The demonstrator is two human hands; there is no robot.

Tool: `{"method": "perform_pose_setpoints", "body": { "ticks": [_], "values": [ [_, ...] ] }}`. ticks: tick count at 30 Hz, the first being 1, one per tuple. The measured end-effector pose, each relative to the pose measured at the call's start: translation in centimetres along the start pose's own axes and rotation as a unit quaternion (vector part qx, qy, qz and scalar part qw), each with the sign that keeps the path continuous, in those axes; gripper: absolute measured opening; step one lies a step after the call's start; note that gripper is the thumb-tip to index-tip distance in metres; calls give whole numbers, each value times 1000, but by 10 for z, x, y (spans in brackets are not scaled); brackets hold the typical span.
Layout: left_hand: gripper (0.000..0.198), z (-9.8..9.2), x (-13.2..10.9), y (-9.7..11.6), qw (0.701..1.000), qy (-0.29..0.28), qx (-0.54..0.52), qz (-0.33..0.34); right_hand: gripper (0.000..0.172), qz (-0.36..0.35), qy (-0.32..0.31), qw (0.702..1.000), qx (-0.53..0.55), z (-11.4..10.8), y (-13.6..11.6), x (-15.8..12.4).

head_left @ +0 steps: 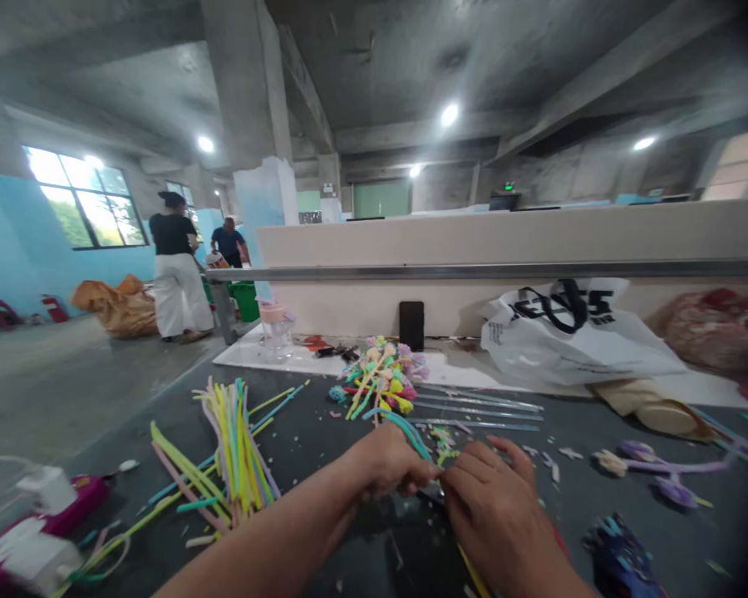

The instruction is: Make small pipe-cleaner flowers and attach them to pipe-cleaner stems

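My left hand (399, 461) is closed, its fingertips pinched together close to my right hand. Blue-green pipe cleaners (405, 428) arch out from the left hand's grip. My right hand (495, 498) is also closed, its fingers curled down and meeting the left fingertips; what they pinch is hidden. A yellow strand (474, 573) shows beneath the right palm, and a bit of red peeks out by its outer edge. Just beyond both hands lies a pile of pastel pipe-cleaner flowers (383, 378). Yellow-green fuzzy scraps (442, 440) are scattered beside the fingers.
Loose pipe cleaners (237, 440) are bunched at left, near white plugs (46, 490). Clear thin rods (479, 409) lie behind the hands. A phone (411, 325), a plastic cup (277, 332) and a white bag (573, 332) line the back. Two people stand far left.
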State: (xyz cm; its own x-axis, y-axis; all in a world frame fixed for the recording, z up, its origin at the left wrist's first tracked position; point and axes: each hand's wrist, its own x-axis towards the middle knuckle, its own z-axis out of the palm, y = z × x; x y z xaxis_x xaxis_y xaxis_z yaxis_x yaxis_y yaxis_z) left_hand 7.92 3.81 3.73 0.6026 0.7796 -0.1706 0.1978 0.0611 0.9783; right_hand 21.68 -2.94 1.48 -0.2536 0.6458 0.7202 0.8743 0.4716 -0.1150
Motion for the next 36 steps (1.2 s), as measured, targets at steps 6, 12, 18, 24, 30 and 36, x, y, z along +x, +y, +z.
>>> {"method": "perform_pose_setpoints", "body": {
  "ticks": [6, 12, 18, 24, 30, 36],
  "values": [
    [18, -3, 18, 9, 1000, -9, 7, -28, 24, -6, 0, 998, -62, 1, 10, 8],
    [21, -4, 17, 14, 999, 10, 42, 16, 16, -12, -27, 995, -96, 6, 27, 3],
    [15, -15, 7, 16, 994, 12, 103, 23, 18, 74, -60, 993, -70, 21, 34, 5],
    [17, -21, 1, 21, 990, 16, 138, 26, 24, 109, -139, 984, -8, 13, 31, 25],
    [20, -13, 4, 22, 993, 41, 113, -9, 23, 31, -1, 993, -113, 11, 18, 18],
    [20, -8, 7, 17, 994, 33, 106, -7, 23, -32, 22, 983, -177, 11, 12, 10]
  ]
}}
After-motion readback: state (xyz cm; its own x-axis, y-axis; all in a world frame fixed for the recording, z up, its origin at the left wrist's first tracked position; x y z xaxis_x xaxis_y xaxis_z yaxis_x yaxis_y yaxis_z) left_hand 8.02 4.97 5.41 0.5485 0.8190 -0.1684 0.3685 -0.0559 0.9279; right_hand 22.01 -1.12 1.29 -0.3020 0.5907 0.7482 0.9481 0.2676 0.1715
